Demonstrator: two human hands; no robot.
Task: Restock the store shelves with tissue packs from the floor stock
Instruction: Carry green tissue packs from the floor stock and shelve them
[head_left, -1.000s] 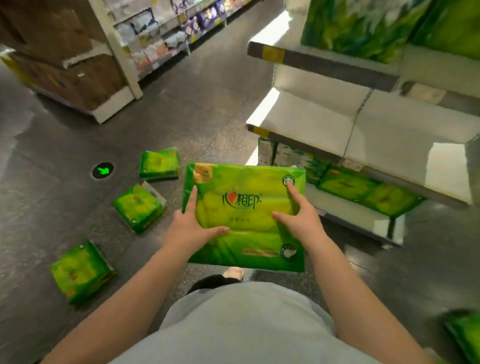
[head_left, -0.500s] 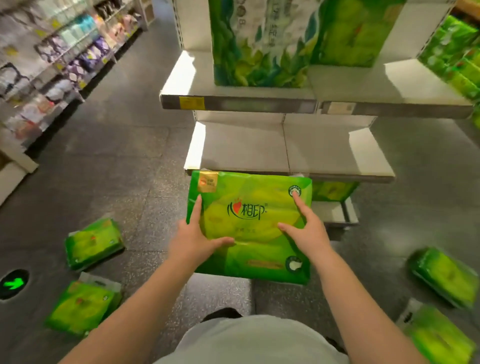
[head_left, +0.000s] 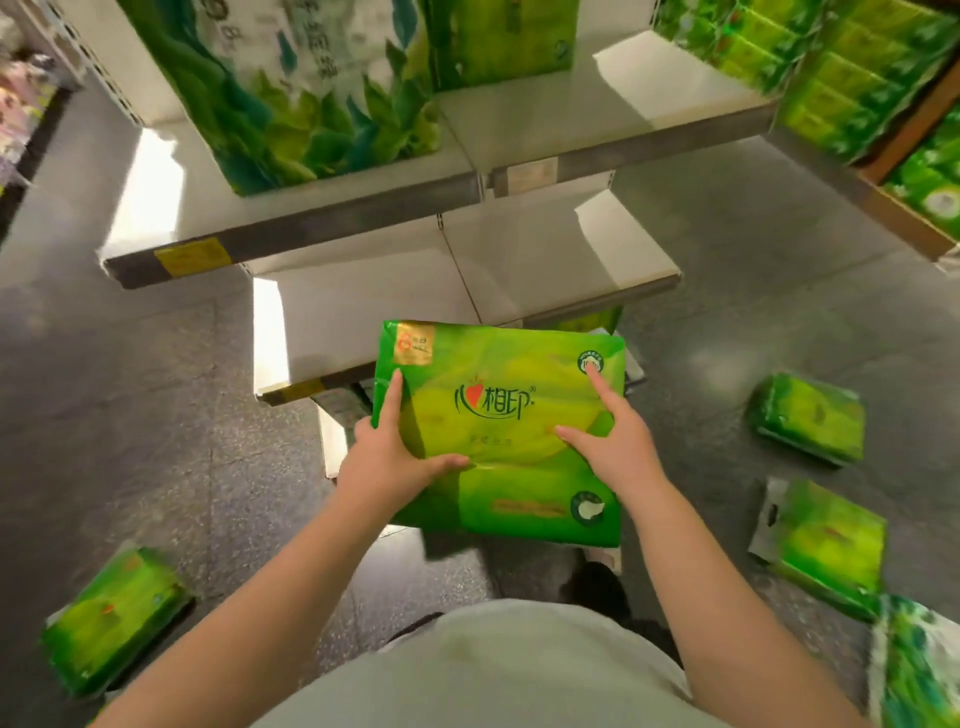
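I hold a large green tissue pack (head_left: 498, 384) flat in front of me, above the floor. My left hand (head_left: 387, 462) grips its left edge, thumb across the top face and index finger along the side. My right hand (head_left: 610, 441) grips the right side, index finger stretched up towards the round logo. Straight ahead stands a white store shelf unit: the middle shelf (head_left: 415, 291) lies bare just beyond the pack, and the upper shelf (head_left: 363, 176) carries a big green-leaf tissue bale (head_left: 291, 88).
Loose green tissue packs lie on the dark speckled floor: one at lower left (head_left: 111, 618), two at right (head_left: 808, 415) (head_left: 826, 540). Stacked green packs (head_left: 852, 73) fill a wooden display at upper right. Another bale (head_left: 914, 670) shows at bottom right.
I have turned right with the pack in both hands and come to face the shelf unit, which now fills the view closer ahead. My grip on the pack is unchanged.
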